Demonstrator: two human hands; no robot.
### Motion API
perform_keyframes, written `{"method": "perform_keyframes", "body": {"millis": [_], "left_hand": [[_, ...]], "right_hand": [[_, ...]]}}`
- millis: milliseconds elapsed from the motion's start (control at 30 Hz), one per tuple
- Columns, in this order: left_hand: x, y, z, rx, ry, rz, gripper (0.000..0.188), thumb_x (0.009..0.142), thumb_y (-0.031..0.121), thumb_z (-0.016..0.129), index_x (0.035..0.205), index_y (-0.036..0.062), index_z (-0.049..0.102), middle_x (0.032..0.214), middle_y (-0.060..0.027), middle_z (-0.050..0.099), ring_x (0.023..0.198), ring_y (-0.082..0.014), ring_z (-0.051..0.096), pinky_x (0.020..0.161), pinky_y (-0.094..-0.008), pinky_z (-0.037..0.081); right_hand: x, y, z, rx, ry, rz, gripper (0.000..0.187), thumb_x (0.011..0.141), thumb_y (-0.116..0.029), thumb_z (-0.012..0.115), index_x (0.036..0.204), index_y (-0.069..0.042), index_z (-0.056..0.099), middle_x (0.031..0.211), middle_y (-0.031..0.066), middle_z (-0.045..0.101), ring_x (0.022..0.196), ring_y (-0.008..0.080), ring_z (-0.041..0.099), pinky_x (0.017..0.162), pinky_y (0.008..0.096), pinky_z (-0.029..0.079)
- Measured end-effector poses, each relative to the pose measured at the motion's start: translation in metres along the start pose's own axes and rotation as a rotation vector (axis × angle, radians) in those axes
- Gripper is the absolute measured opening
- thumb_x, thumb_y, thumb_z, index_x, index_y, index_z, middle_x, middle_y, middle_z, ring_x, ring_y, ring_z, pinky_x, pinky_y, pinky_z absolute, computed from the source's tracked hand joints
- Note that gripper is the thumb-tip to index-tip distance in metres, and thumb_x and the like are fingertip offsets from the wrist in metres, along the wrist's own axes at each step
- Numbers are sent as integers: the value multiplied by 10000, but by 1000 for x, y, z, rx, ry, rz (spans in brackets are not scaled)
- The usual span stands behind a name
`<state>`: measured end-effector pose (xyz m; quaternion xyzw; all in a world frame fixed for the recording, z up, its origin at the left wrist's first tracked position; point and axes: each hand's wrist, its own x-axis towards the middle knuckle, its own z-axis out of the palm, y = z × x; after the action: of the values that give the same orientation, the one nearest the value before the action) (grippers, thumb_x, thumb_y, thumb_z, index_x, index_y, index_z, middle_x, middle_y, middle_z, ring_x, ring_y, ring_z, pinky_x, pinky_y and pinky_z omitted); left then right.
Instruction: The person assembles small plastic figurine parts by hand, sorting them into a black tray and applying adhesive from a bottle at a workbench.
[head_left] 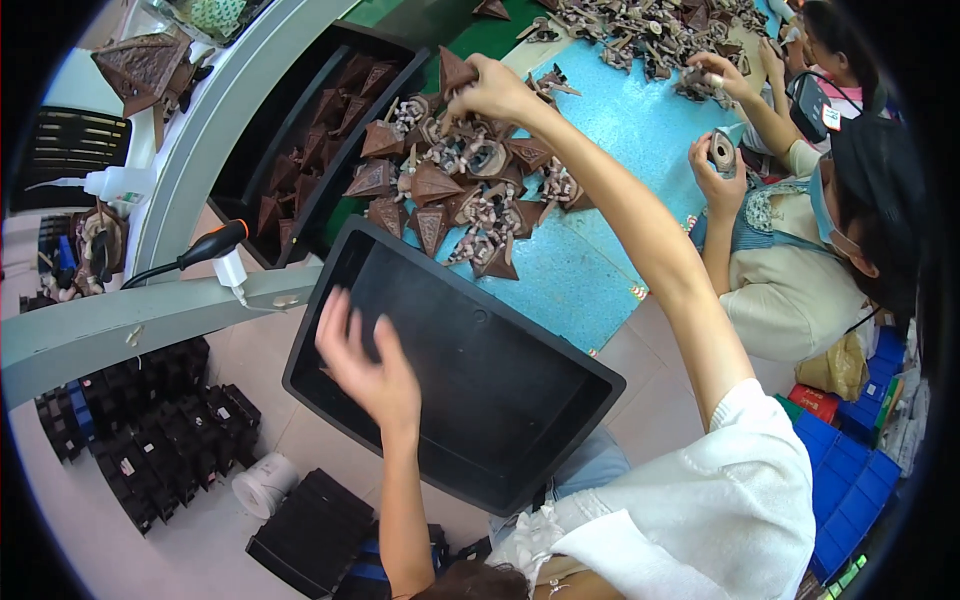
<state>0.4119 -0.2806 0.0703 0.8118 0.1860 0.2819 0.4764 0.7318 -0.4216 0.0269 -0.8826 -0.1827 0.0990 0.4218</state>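
Note:
With bent fingers my right hand (492,92) grips a brown pyramid-shaped piece (455,72) at the far edge of a heap. The heap (436,184) mixes similar brown roof-like pieces with small pale figures on a blue work surface (590,250). My left hand (372,372), its fingers spread and slightly blurred, hovers over a black tray (545,352) and holds nothing. The tray sits slanted at the front of the table, its dark inner floor showing.
A black bin (340,130) of brown pieces stands left of the heap. A screwdriver-like tool (212,244) lies on the grey frame (180,300). At right, a co-worker's hand (718,180) holds a round part. More pieces (640,35) lie behind; black bins (160,440) are stacked lower left.

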Motion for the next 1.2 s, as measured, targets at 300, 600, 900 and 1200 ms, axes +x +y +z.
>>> {"method": "perform_keyframes", "body": {"millis": [300, 600, 900, 1200], "left_hand": [[90, -23, 111, -539, -307, -475, 399, 926, 306, 636, 1102, -47, 580, 956, -104, 660, 827, -142, 619, 728, -263, 488], [57, 18, 43, -1212, -161, -1175, 510, 957, 468, 497, 1123, -11, 557, 1167, -189, 604, 1152, -333, 554, 968, -419, 469], [20, 21, -15, -1293, -107, -1167, 457, 950, 504, 501, 1011, 69, 630, 1170, -125, 621, 1158, -275, 560, 943, -387, 471], [-7, 13, -35, -1234, -107, -1215, 361, 986, 370, 476, 1118, 44, 556, 1168, -121, 598, 1119, -251, 542, 1030, -397, 356]], "right_hand": [[-112, -28, -5, 144, -34, -332, 593, 654, -300, 822, 1125, -6, 615, 926, 187, 677, 880, 315, 666, 787, 378, 517], [19, 125, -7, -95, 227, 192, 642, 582, -448, 813, 1046, -37, 643, 1021, 183, 649, 1120, 332, 554, 876, 399, 490], [-150, 0, 43, 150, 460, -107, 487, 659, -259, 800, 1067, -61, 622, 1051, 164, 555, 1010, 302, 536, 884, 398, 450], [-266, -111, 49, 458, -21, -218, 647, 660, -240, 837, 1179, 8, 541, 1090, 174, 578, 989, 307, 594, 822, 373, 490]]}}
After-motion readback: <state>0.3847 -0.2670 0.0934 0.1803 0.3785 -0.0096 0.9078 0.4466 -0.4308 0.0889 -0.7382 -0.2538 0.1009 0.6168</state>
